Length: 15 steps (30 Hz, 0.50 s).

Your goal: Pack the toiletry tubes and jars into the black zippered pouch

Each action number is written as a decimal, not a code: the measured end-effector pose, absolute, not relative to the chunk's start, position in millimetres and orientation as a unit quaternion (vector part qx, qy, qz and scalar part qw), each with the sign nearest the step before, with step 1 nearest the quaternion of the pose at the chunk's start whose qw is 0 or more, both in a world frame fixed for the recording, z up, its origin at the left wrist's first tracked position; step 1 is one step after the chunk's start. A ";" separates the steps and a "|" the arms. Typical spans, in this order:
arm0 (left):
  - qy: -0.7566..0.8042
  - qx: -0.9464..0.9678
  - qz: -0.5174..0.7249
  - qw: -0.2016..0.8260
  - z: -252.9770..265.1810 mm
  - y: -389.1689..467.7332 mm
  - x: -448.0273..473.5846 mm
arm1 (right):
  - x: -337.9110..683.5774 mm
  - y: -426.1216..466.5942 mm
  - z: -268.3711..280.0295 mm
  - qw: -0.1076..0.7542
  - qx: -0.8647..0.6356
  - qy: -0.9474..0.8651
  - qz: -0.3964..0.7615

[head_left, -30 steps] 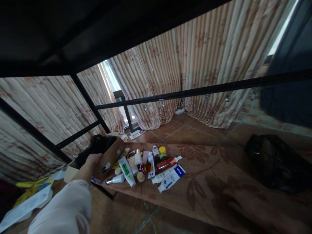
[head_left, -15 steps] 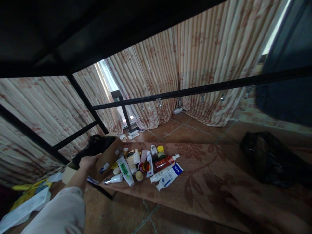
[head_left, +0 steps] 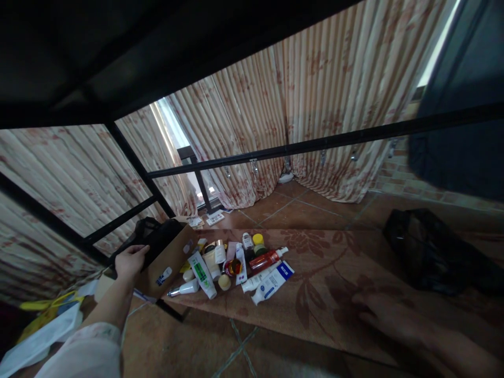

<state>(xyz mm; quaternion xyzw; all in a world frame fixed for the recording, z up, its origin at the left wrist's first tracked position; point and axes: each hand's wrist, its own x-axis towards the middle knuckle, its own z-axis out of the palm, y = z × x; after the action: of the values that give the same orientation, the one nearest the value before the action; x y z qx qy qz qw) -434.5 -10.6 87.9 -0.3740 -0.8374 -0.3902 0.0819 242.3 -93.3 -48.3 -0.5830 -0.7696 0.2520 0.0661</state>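
Observation:
My left hand (head_left: 129, 262) is over the near side of an open cardboard box (head_left: 167, 268), with thumb and fingers closed on the black bag (head_left: 159, 233) inside it; the exact grip is partly hidden. My right hand (head_left: 388, 317), dim and blurred, lies low over the cloth at the right, fingers stretched to the left, with nothing seen in them. Between the hands lies a pile of toiletries: a white-and-green tube (head_left: 202, 274), a red spray bottle (head_left: 269, 259), a white-and-blue tube (head_left: 272, 283), a yellow-capped jar (head_left: 258, 240) and several others.
The pile and box rest on a bench covered in brown floral cloth (head_left: 311, 294). A black plastic bag (head_left: 417, 252) sits at its right end. A black metal rail (head_left: 275, 153) runs behind, before floral curtains (head_left: 244, 126). Yellow and white bags (head_left: 51, 325) lie at lower left.
My left hand has moved from the box's upper edge leftward over the black bag, and the box has tilted slightly. My right hand stays about where it was.

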 end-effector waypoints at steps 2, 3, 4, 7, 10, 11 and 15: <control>-0.837 -0.355 -0.413 0.056 90.8 -11.8 -426.0 | 243.2 -92.2 -50.4 0.056 -0.586 -0.769 0.248; -0.834 -0.354 -0.419 0.050 93.0 -12.2 -421.7 | 243.1 -91.9 -50.8 0.055 -0.589 -0.768 0.246; -0.829 -0.365 -0.420 0.053 95.8 -12.4 -417.8 | 242.9 -91.9 -50.7 0.053 -0.589 -0.768 0.247; -0.810 -0.415 -0.399 0.111 106.4 -13.0 -409.5 | 242.0 -92.9 -49.0 0.056 -0.590 -0.764 0.255; -0.796 -0.444 -0.376 0.168 115.6 -13.9 -404.8 | 242.2 -93.7 -47.8 0.064 -0.594 -0.760 0.255; -0.800 -0.439 -0.373 0.169 117.6 -14.2 -403.8 | 242.4 -93.8 -47.9 0.066 -0.591 -0.763 0.254; -0.830 -0.410 -0.347 0.149 122.3 -14.6 -401.4 | 242.1 -93.2 -47.4 0.080 -0.597 -0.763 0.235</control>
<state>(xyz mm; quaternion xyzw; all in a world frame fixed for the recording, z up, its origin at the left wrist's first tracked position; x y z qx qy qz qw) -401.4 -14.6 122.3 -0.4098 -0.8302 -0.3475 0.1489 242.1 -93.2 -47.4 -0.5967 -0.7629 0.2353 0.0803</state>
